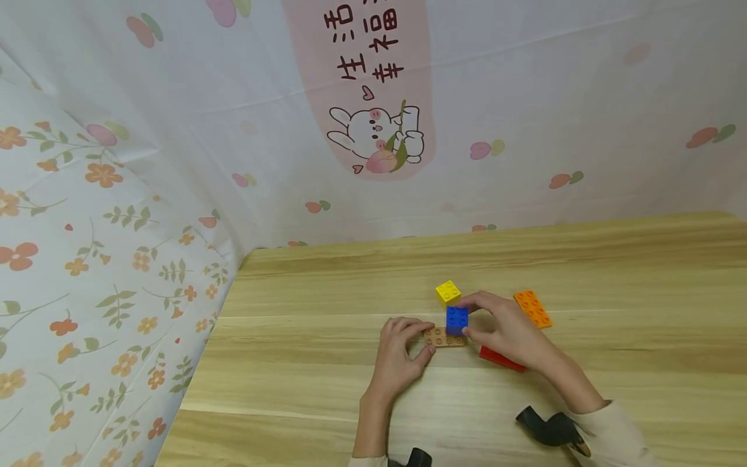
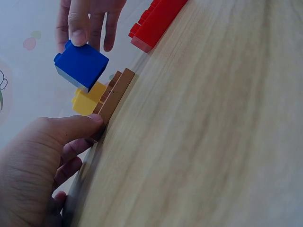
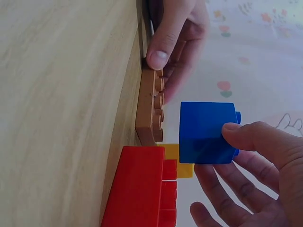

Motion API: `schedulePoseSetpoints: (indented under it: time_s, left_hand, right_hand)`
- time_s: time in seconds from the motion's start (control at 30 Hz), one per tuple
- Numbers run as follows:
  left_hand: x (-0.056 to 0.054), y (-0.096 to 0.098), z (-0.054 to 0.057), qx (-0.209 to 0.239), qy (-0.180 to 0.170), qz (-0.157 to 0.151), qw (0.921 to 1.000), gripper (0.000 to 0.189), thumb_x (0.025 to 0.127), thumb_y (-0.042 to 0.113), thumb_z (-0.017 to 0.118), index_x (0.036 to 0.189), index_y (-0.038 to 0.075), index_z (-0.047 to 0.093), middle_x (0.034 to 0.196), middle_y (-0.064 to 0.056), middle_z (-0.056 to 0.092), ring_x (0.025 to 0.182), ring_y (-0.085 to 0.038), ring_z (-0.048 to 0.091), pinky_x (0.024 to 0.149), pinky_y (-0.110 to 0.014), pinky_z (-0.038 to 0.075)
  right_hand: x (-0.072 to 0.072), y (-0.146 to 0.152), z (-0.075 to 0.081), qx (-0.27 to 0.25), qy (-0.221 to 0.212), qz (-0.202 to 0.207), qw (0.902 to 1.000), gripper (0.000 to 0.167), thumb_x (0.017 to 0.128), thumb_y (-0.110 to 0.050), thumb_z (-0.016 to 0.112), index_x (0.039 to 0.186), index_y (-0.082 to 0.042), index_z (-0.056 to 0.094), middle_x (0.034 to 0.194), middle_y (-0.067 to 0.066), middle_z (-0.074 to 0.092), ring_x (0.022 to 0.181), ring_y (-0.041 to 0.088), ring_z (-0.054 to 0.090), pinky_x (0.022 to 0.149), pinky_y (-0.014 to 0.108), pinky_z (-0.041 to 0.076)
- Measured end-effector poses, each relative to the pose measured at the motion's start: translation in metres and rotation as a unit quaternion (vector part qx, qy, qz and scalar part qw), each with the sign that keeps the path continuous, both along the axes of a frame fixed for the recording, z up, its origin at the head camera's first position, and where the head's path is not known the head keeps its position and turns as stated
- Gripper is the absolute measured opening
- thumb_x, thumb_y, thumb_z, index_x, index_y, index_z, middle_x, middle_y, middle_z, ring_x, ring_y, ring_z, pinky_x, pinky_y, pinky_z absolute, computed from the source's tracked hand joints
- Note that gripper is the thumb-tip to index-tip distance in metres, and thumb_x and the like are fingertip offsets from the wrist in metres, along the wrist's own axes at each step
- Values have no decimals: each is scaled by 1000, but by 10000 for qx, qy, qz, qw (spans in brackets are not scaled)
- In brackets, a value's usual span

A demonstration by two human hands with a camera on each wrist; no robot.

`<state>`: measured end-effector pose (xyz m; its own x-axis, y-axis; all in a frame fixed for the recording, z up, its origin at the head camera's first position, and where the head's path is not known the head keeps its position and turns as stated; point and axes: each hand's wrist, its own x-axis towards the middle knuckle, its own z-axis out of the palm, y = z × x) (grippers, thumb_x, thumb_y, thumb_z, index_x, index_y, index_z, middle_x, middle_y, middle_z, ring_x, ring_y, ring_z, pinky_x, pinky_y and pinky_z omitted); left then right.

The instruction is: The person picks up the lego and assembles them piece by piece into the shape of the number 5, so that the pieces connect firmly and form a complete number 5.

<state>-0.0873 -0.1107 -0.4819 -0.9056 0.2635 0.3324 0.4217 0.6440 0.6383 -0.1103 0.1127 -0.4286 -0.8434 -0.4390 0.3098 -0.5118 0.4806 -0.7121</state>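
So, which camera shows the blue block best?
The right wrist view: the blue block appears largest there, one broad side facing the camera. The head view shows it small, studs up; the left wrist view shows it at an angle.

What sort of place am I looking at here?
Probably an indoor play corner, though the wider room is out of view. Signs: the wood-grain table, the rabbit-printed cloth hung behind it, and the studded blue brick and red brick.
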Motion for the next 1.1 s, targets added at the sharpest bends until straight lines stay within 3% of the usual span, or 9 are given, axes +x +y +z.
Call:
schedulePoseSetpoints:
  time_s: [0.3, 0.5, 0.7, 0.83, 0.97, 1.1]
  left_hand:
    - [1, -1, 0, 16, -30, 37, 10000, 30, 79, 21, 72, 108, 19, 69, 108, 7, 61, 108, -13, 46, 95, -36, 35]
    - [2, 0, 1, 116, -120, 131, 9998, 34, 79, 27, 71, 111, 19, 68, 108, 8, 61, 107, -13, 46, 93, -37, 36]
    - [1, 4, 4, 804, -198, 25, 9966, 41, 77, 26, 73, 116, 17, 66, 114, 7, 60, 110, -13, 43, 93, -38, 34]
    - [0, 9, 6, 1205, -304, -155, 9921, 38, 83, 27, 70, 119, 18, 64, 117, 8, 59, 112, -14, 41, 93, -39, 34]
    - [1, 15, 8, 1347, -443, -339, 9893, 37, 86, 26, 68, 121, 18, 63, 116, 8, 58, 115, -14, 40, 101, -49, 25]
    - [1, 17, 8, 1302, -503, -316, 9897, 38, 85, 23, 69, 122, 19, 62, 114, 6, 57, 115, -15, 40, 103, -56, 17]
  right_hand:
    - [1, -5, -1, 61, 92, 80, 9999, 40, 71, 2, 77, 108, -9, 64, 106, 2, 64, 91, 18, 62, 78, 45, 50]
    - [3, -6, 0, 137, -75, 101, 9998, 38, 73, 0, 76, 108, -9, 64, 104, -1, 63, 91, 19, 61, 78, 44, 50]
    - [4, -6, 0, 168, -137, 197, 9996, 38, 74, 2, 74, 109, -8, 64, 103, -1, 63, 92, 19, 61, 74, 41, 51]
    - [4, -6, -1, 230, -229, 189, 9993, 38, 74, 1, 74, 110, -8, 63, 106, 1, 63, 93, 20, 61, 75, 40, 51]
    - [5, -5, 0, 275, -297, 189, 9990, 39, 75, 0, 75, 111, -8, 63, 108, 3, 63, 95, 22, 61, 78, 42, 51]
    - [4, -6, -1, 284, -291, 196, 9990, 38, 75, -1, 75, 111, -7, 63, 109, 5, 63, 98, 24, 61, 80, 43, 50]
